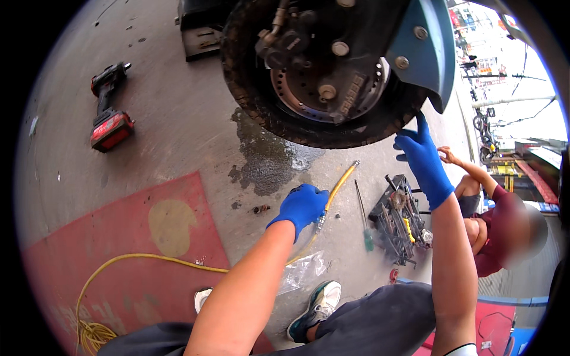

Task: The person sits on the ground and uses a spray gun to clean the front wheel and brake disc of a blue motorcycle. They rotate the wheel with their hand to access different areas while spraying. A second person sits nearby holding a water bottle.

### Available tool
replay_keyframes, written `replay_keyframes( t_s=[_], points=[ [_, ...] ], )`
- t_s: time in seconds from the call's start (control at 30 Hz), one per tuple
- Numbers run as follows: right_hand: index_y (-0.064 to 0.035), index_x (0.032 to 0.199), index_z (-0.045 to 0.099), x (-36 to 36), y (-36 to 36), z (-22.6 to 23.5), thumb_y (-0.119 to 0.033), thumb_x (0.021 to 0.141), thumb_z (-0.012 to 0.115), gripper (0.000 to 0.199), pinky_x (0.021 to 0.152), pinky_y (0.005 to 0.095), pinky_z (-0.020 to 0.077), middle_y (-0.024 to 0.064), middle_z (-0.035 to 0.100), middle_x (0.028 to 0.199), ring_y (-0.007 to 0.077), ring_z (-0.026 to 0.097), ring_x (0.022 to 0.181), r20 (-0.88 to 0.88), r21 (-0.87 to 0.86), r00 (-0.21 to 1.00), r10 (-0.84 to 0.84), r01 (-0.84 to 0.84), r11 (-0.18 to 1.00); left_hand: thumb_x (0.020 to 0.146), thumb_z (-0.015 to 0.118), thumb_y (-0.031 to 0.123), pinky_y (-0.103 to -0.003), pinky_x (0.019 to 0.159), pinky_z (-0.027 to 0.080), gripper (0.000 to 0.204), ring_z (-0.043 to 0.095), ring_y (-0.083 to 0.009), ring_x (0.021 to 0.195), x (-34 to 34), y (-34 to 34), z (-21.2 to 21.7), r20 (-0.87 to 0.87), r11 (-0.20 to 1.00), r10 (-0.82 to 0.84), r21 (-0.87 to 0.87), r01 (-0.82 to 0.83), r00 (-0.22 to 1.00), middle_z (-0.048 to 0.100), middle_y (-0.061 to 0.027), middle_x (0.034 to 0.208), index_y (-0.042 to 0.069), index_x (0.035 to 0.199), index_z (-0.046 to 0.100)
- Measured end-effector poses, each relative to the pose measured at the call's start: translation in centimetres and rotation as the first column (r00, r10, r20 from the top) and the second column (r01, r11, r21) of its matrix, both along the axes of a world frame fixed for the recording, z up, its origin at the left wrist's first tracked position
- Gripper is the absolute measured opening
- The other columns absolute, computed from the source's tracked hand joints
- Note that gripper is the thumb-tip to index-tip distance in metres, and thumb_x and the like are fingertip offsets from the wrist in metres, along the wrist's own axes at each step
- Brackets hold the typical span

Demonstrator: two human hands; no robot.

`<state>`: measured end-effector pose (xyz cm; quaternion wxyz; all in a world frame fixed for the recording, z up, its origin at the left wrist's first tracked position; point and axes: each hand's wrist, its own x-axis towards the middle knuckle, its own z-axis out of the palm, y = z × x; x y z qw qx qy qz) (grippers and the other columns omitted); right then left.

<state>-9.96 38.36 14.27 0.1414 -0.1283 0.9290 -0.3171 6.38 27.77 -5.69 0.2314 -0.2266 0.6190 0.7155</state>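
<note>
My left hand (pixel 303 204), in a blue glove, is closed on a yellow air hose (pixel 339 185). The hose's metal tip (pixel 356 162) points up toward the wheel but stays apart from it. A metal coupling (pixel 321 222) shows just below my fist. Above hangs the black tire (pixel 249 113) of a two-wheeler, with a perforated brake disc (pixel 284 89) and a blue-grey fender (pixel 436 65). My right hand (pixel 423 157), also blue-gloved, reaches up to the tire's right edge beneath the fender. Its fingers are extended, the index finger against or very near the rubber.
A red-and-black cordless impact wrench (pixel 107 107) lies at left. A wet patch (pixel 261 157) darkens the concrete under the wheel. A screwdriver (pixel 367 237) and a tool tray (pixel 398 216) lie at right, near a crouching person (pixel 490 231). Plastic film (pixel 303 273) lies near my shoes.
</note>
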Motion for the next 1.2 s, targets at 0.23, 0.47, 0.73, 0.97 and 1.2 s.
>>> replay_keyframes(
  t_s=[0.23,0.47,0.73,0.97,1.2],
  points=[
    [-0.0101,0.152,0.019,-0.6,1.0,0.7,-0.018,0.084,0.057,0.078,0.076,0.0320,0.0523,0.0200,0.062,0.116,0.0214,0.062,0.088,-0.029,-0.098,0.998,0.055,-0.058,0.994,0.089,0.056,0.039,-0.032,0.061,0.051,0.040,0.064,-0.0171,0.063,0.1,-1.0,2.1,0.028,0.999,-0.036,0.023,0.035,0.999,0.069,-0.0109,0.078,0.001,0.095,0.066],
    [-0.0112,0.151,0.025,-1.4,1.7,1.4,-0.013,0.088,0.056,0.070,0.089,0.0313,0.0496,0.0190,0.055,0.124,0.0221,0.058,0.107,0.064,-0.154,0.988,0.140,-0.129,0.980,0.089,0.055,0.039,-0.033,0.058,0.051,0.041,0.064,-0.0164,0.060,0.5,-0.8,2.4,0.038,0.999,-0.016,-0.030,0.017,0.999,0.069,-0.0095,0.075,-0.001,0.091,0.065],
    [-0.0006,0.142,0.038,-3.4,2.3,0.3,-0.019,0.085,0.060,0.064,0.087,0.0328,0.0506,0.0188,0.064,0.110,0.0246,0.063,0.096,-0.174,-0.282,0.960,0.221,-0.264,0.922,0.090,0.056,0.036,-0.028,0.056,0.049,0.037,0.062,-0.0140,0.061,0.0,3.2,3.4,-0.004,0.991,-0.125,-0.051,0.125,0.992,0.068,-0.0083,0.079,0.001,0.098,0.066],
    [-0.0014,0.140,0.044,-2.5,4.5,-4.1,-0.022,0.094,0.057,0.052,0.092,0.0342,0.0495,0.0138,0.058,0.127,0.0226,0.056,0.114,0.017,-0.607,0.999,0.049,-0.028,0.794,0.090,0.057,0.039,-0.032,0.065,0.052,0.039,0.063,-0.0177,0.063,1.7,6.9,4.4,0.025,0.849,-0.463,-0.272,0.452,0.886,0.068,-0.0107,0.073,0.003,0.092,0.069],
    [-0.0072,0.144,0.041,-1.7,2.8,-7.0,-0.034,0.095,0.059,0.058,0.087,0.0310,0.0498,0.0141,0.062,0.122,0.0198,0.059,0.108,-0.107,-0.500,0.994,0.027,-0.077,0.863,0.090,0.052,0.039,-0.040,0.067,0.052,0.038,0.066,-0.0316,0.068,7.9,10.7,5.4,-0.189,0.556,-0.781,-0.644,0.525,0.595,0.067,-0.0143,0.072,0.004,0.083,0.066]
  ],
)
